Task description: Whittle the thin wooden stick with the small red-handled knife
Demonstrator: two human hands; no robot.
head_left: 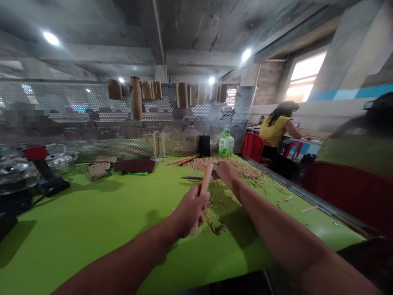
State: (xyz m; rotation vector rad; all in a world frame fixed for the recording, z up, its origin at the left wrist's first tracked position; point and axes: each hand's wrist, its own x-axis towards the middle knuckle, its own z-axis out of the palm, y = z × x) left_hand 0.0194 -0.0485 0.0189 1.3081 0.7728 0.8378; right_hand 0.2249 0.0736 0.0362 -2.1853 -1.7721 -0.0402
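So the left hand (190, 206) has its fingers wrapped tight around a pale wooden stick (206, 177), held above the worktop (101, 221) between the middle and the right edge, far end tilted toward the back edge. The right hand (226, 173) is right by that far end, fingers looking curled, but I honestly can't tell if they're pinching a tool or just bunched up. Progress-wise, plenty of wood seems to be off already: there's a big heap of shavings (248, 169) near the far right corner, plus loose curls (217, 229) closer to the near edge. The stick still looks like a plain bar with an orange strip along one side, so I'd guess shaping is only partway. Finer detail's too blurry to judge what's left.
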